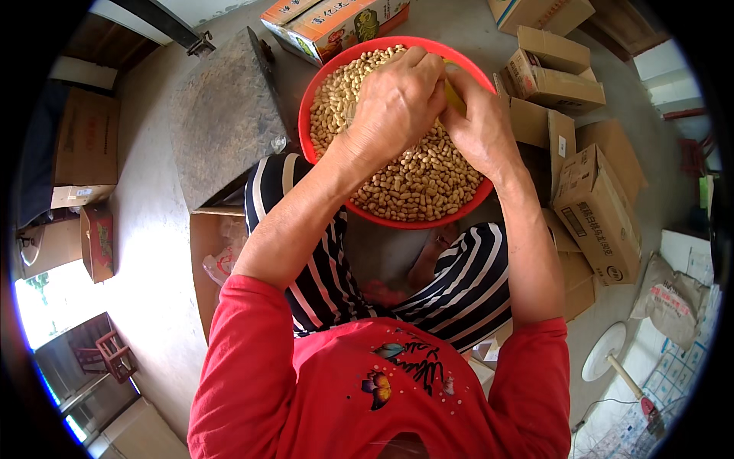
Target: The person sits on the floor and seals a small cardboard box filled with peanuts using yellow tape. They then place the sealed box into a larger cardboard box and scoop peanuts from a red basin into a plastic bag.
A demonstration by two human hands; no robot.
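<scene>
In front of me a red plastic basin holds a broad heap of unshelled peanuts. Over its far half, my left hand is curled with its knuckles up. My right hand meets it from the right, thumb and fingers bent toward the left fingertips. The fingertips come together, and whatever may be between them is hidden by the left hand. Behind the right fingers shows part of a yellow thing, too covered to name. Both forearms reach across the basin's near side.
A dark slab-topped table stands left of the basin, with a crumpled clear plastic piece at its edge. An orange-and-white carton sits beyond. Cardboard boxes crowd the right side. An open carton holding plastic bags is by my left leg.
</scene>
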